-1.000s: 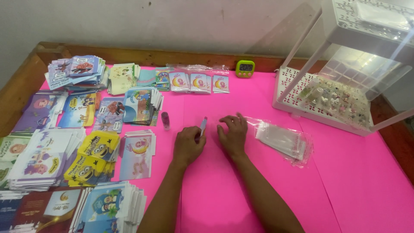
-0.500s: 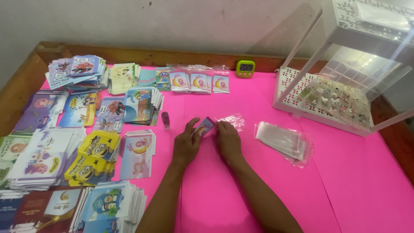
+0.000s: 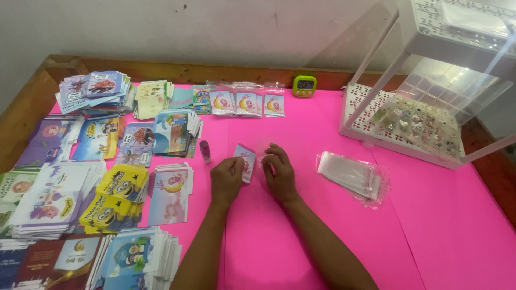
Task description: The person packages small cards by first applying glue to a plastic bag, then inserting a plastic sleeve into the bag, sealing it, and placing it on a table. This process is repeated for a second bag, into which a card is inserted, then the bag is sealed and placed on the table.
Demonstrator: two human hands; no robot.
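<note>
I see a bright pink table cover (image 3: 301, 236). On it, the small card (image 3: 245, 159) is pale with a pink picture. Left of the card lie yellow cartoon booklets (image 3: 115, 194); far behind it, a lime-green timer (image 3: 304, 85); right of it, clear bags (image 3: 352, 176).
</note>
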